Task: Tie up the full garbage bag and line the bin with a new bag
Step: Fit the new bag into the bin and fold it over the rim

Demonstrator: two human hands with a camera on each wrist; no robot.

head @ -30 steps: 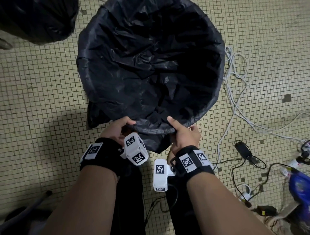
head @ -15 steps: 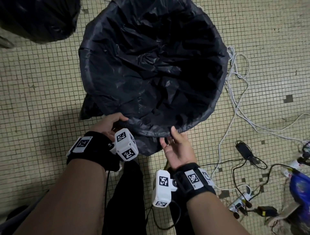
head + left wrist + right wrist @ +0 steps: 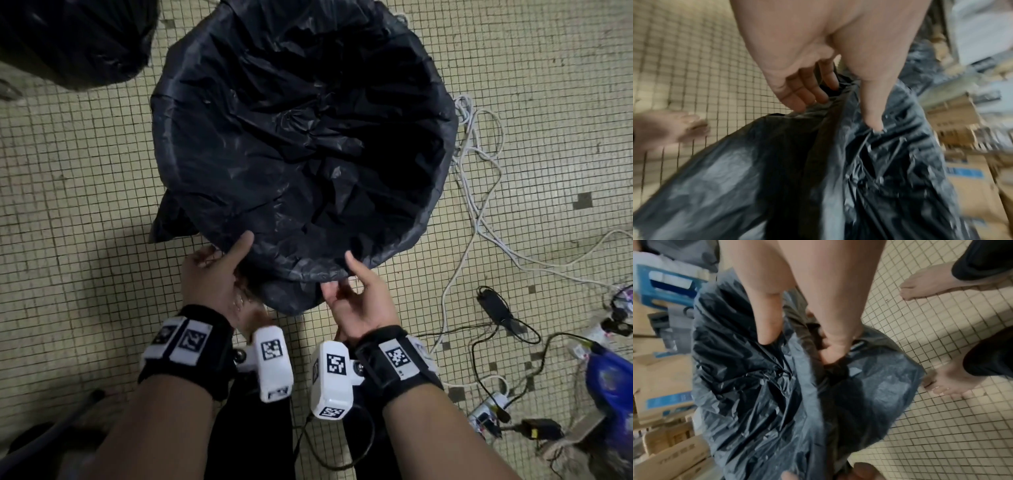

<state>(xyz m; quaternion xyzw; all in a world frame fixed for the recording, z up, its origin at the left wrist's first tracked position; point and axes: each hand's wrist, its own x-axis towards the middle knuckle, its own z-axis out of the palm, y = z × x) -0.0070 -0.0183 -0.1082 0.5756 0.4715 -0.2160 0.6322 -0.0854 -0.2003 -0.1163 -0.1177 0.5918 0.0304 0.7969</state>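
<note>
A bin lined with a new black bag point(image 3: 239, 164) stands on the tiled floor, its mouth wide open. My left hand point(image 3: 233, 255) grips the near rim, thumb point(image 3: 872, 120) on the inside and fingers point(image 3: 807, 94) curled under the folded-over edge. To its right, my right hand point(image 3: 342, 274) grips the same rim, thumb point(image 3: 768, 331) pressed inside and fingers point(image 3: 833, 352) tucked under the plastic. Loose bag plastic point(image 3: 287, 298) hangs down outside the rim between the hands. The full black garbage bag point(image 3: 68, 41) sits at the far left.
White cables point(image 3: 479, 178) trail on the floor right of the bin. Black chargers point(image 3: 493, 305), a power strip point(image 3: 486, 411) and a blue bag point(image 3: 613, 387) lie at the right. Cardboard boxes point(image 3: 663, 382) stand beyond the bin. My bare feet point(image 3: 949, 382) are close to it.
Half a second ago the right hand was open, palm up, just off the rim; now its thumb and fingers hold the rim again. The left hand has shifted slightly along the rim.
</note>
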